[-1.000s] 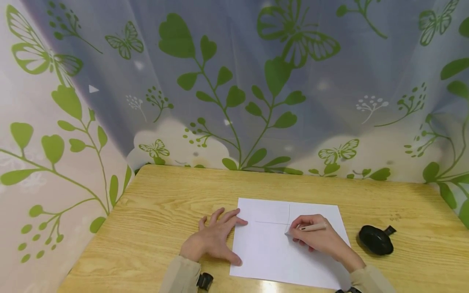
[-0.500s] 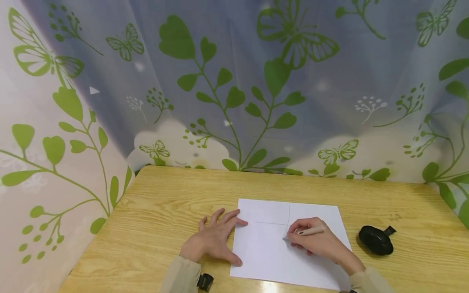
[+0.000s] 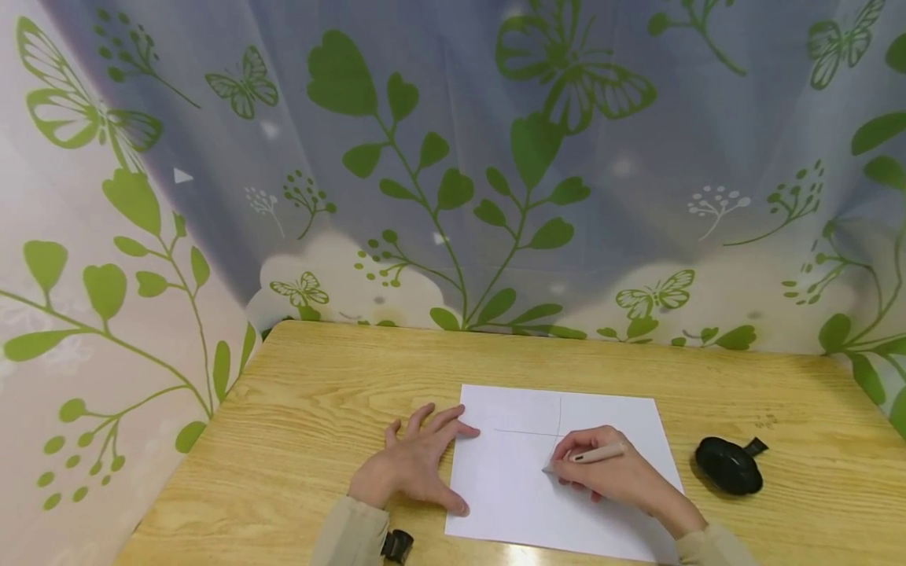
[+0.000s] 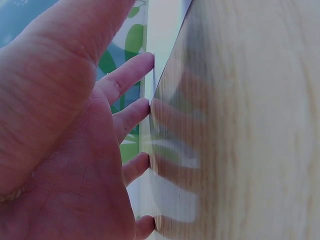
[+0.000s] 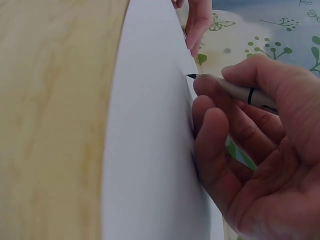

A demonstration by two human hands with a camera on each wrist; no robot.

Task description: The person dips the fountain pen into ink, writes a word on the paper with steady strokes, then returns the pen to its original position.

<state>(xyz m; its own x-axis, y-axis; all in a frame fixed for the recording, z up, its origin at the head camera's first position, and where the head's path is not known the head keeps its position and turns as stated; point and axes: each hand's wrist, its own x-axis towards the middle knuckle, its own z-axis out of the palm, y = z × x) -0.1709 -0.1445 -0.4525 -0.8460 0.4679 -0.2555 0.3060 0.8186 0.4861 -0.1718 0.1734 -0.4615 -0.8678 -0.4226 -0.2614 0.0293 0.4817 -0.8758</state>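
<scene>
Along the table's [image 3: 297,440] left edge hangs a leaf-printed cloth [image 3: 113,299], and from that edge a broad stretch of wood runs to the left hand [image 3: 416,465], with more wood between the paper and the back edge. The left hand lies with fingers spread wide, its thumb and nearest fingertips just over the left edge of the paper [image 3: 495,487]; a black clip [image 3: 398,545] sits by its sleeve [image 3: 351,531]. The white sheet lies flat, nearer the table's right edge than its left, its back edge slightly askew to the table's. On it, a thin line starts near the back edge, meets a sideways line and bends leftward toward the right hand [image 3: 602,468], which pinches a slim pen [image 3: 600,453], beige with a black ring and dark point, tip down at the paper near its middle; whether it touches is hard to tell. Right of the paper, a narrow strip of wood separates it from a small black pan [image 3: 729,466], its short handle toward the table's back right corner.
</scene>
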